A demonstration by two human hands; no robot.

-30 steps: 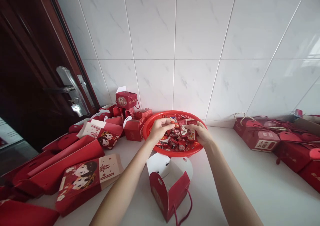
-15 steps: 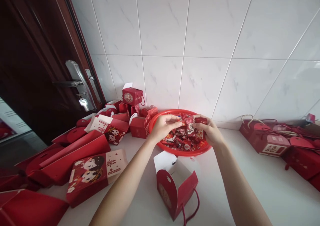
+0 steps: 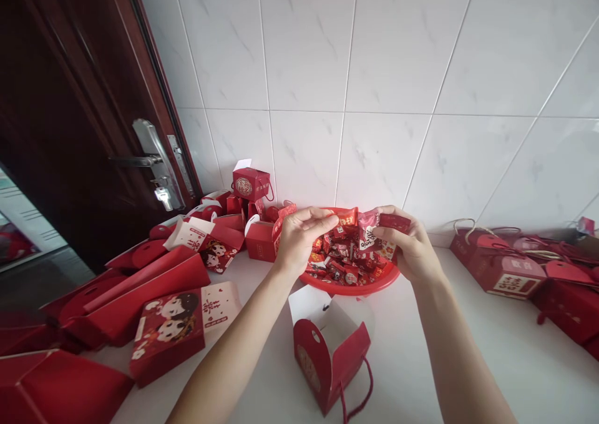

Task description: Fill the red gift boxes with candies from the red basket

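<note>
Above the red plastic basin, my left hand pinches a wrapped candy in a red-orange wrapper. My right hand is closed around several wrapped candies, among them a pink-and-white one and a dark red one. Beneath both hands, many small red-wrapped candies fill the basin. In front of it stands a red gift box with its top open, a white inside and a rope handle hanging at its side. I see no candy in the visible part of the box.
Several red boxes crowd the left side of the white table, one printed with cartoon figures. Closed gift boxes with rope handles stand at the right. A tiled wall rises behind; a dark door is at the left.
Both hands have lifted slightly and moved a little apart. The red-orange candy in my left hand now shows clearly, as do the candies in my right. The open box stays in place.
</note>
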